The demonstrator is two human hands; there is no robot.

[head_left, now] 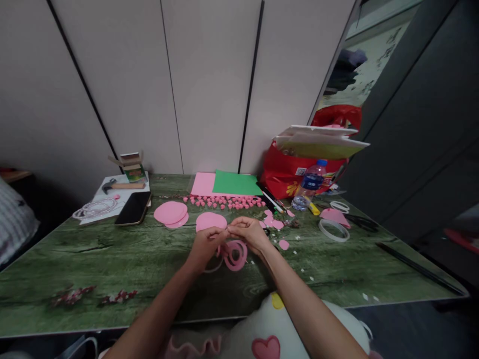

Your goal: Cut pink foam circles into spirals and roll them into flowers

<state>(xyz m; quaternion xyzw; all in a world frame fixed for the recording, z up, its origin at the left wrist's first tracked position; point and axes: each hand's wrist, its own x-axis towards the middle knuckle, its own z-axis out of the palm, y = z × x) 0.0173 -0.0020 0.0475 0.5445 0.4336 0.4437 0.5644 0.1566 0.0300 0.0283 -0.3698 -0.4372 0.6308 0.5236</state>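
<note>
My left hand [205, 245] and my right hand [251, 234] meet over the middle of the table, fingertips pinched together. Whatever lies between the fingertips is too small to make out. Just below them is a set of curled pink loops [236, 257]; whether it hangs from my fingers or rests on the table I cannot tell. A thin pale ring [213, 269] shows partly beside the loops. Directly behind my left hand is a pink disc [211, 221], and a stack of similar pink discs [170, 213] lies farther left.
Small pink pieces [224, 202] line up before a green sheet [237, 183]. At right stand a water bottle [310, 187] and red bag [277, 172], with a tape roll [334, 231] and scissors [361, 223] nearby. A phone [133, 208] and hammer [125, 186] lie left.
</note>
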